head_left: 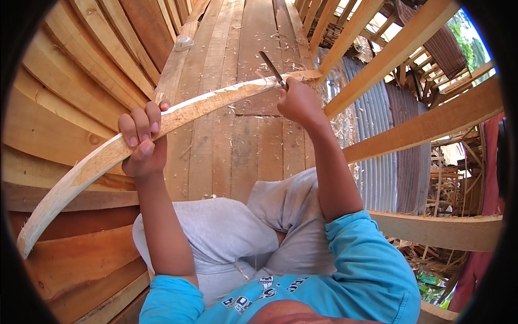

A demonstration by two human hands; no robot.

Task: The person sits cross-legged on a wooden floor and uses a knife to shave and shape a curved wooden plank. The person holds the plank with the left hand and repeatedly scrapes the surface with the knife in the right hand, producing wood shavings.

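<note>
A long pale strip of wood (205,103) crosses in front of me, looking curved in this view, its left end near the plank wall and its right end near the slanted rails. My left hand (144,132) is wrapped round it left of its middle, thumb on the near side. My right hand (303,102) is closed in a fist round the handle of a knife, the handle itself hidden by the fingers. The dark knife blade (273,70) points up and away to the left, across the strip near its right end. The strip's upper edge looks whiter, as if freshly shaved.
Wood shavings (243,65) lie scattered over the plank floor (245,151). A small clear plastic object (183,43) sits farther off at the left. Board walls (65,124) rise on the left; wooden rails (426,127) and corrugated metal sheets (377,135) stand on the right.
</note>
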